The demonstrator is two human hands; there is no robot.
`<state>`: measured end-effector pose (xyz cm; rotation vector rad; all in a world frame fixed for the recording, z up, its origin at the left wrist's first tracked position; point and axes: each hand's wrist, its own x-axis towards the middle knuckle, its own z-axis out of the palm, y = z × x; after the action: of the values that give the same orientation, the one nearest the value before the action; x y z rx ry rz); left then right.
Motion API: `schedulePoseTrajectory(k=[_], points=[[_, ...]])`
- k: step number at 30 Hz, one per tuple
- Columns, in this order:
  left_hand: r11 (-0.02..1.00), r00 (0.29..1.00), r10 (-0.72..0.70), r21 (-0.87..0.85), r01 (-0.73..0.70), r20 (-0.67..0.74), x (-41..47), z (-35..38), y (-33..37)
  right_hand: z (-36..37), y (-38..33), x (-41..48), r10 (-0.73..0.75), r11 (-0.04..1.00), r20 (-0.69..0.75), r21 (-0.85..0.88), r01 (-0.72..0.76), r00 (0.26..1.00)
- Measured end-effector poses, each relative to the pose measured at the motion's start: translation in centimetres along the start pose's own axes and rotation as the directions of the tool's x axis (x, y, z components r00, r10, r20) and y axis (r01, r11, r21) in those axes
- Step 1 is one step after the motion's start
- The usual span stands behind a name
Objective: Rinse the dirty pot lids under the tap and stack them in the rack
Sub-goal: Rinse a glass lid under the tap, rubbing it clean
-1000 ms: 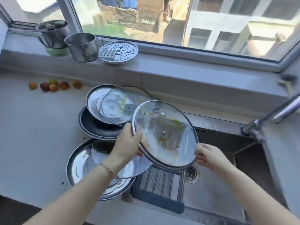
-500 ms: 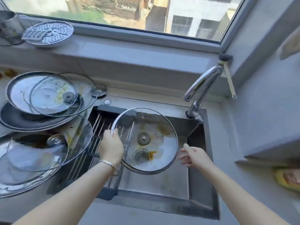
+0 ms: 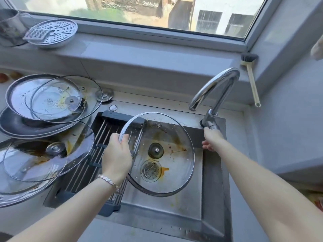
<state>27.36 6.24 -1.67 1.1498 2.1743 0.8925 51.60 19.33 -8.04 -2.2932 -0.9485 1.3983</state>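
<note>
L hand (image 3: 116, 154) gripped the lid (image 3: 174, 137) by its left rim, fingers curled over the edge. Lid was held tilted above the sink (image 3: 212, 189), its left part over the rack (image 3: 83, 168), glass smeared w/ orange-brown residue. R hand (image 3: 212, 138) was at the base of the tap (image 3: 215, 88), touching it; couldn't tell if it was grasping or just resting there. Other lids (image 3: 52, 102) were piled on the counter left of the rack, one overhanging it. Brush (image 3: 251, 79) hung right of the tap.

Glass lid (image 3: 167, 154) stained; tap (image 3: 216, 88) glossy metal; rack (image 3: 97, 151) metal rods.
</note>
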Motion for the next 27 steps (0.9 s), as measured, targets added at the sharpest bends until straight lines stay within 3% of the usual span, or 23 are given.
schedulePoseTrajectory(k=[9, 23, 27], points=[[1.000, 0.999, 0.018, -0.019, -0.017, 0.041, 1.0, 0.6, 1.0, 0.1, -0.2, 0.3, 0.068, 0.997, -0.083, 0.047, -0.064, 0.994], [0.996, 0.995, -0.047, -0.073, 0.053, 0.082, 2.4, 1.7, 2.4, 0.1, 2.0, 2.0, -0.080, 0.995, -0.135, -0.067, 0.072, 0.988], [0.995, 0.993, -0.066, -0.070, 0.072, 0.093, 2.6, 1.8, 2.7, 0.3, 1.8, 1.9, -0.029, 1.000, -0.152, -0.006, 0.028, 0.988]])
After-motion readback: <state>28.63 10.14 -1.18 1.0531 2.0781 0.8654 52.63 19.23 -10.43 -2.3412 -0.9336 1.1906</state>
